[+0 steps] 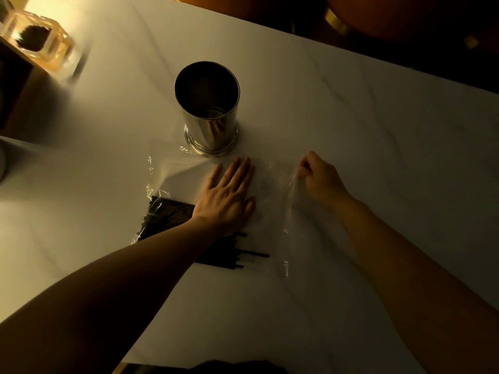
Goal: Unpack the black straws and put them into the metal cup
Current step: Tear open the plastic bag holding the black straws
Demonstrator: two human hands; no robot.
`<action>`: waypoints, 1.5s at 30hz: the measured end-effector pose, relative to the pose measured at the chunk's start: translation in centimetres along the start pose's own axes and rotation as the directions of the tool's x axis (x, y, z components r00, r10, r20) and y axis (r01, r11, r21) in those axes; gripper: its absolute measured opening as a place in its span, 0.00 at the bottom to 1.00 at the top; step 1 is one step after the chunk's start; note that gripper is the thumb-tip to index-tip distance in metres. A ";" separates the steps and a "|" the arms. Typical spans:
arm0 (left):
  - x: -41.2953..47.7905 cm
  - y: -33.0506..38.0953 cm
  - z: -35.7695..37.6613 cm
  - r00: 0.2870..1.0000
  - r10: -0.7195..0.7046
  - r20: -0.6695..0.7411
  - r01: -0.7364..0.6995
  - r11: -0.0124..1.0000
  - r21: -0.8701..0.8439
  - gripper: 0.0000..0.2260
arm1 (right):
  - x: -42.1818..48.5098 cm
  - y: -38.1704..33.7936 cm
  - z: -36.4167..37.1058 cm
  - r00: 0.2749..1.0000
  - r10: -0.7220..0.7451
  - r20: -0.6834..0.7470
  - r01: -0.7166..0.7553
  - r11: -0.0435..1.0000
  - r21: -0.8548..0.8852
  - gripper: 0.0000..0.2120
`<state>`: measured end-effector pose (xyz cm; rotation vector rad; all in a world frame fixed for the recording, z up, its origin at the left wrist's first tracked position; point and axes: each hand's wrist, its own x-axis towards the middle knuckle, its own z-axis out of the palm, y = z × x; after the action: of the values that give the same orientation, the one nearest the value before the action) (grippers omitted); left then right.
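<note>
A tall metal cup (209,109) stands upright and empty on the white table. In front of it a clear plastic bag (272,184) lies flat. A bundle of black straws (167,214) lies in its near left part, partly hidden under my left forearm, with some straw ends (251,256) showing to the right of the arm. My left hand (229,197) rests flat, fingers spread, on the bag. My right hand (320,179) pinches the bag's right edge and lifts it slightly.
A clear glass jar (37,40) with dark contents stands at the far left beside a dark box (12,85). The table's far edge (351,45) runs diagonally, with dark seats beyond. A dark item (237,367) sits at the near edge.
</note>
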<state>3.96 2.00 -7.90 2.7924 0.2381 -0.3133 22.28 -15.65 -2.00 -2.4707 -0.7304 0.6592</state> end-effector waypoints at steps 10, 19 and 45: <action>0.3 0.3 0.4 0.999 -0.042 -0.027 0.042 0.999 0.019 0.41 | -0.4 -1.4 1.5 0.923 0.263 -0.281 -0.225 0.961 0.162 0.15; -0.3 0.1 0.2 0.999 -0.038 -0.003 0.038 0.999 0.006 0.42 | -1.2 -1.3 2.2 0.896 0.296 -0.330 -0.228 0.946 0.229 0.05; -9.2 -7.2 0.3 0.976 -0.210 -0.062 0.209 0.978 -0.010 0.43 | -8.3 -7.8 10.7 0.984 0.147 -0.095 -0.137 0.985 0.104 0.12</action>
<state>-6.39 7.46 -8.10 2.7805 0.5497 -0.2741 7.30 -11.56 -3.37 -2.4630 -0.4748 0.5989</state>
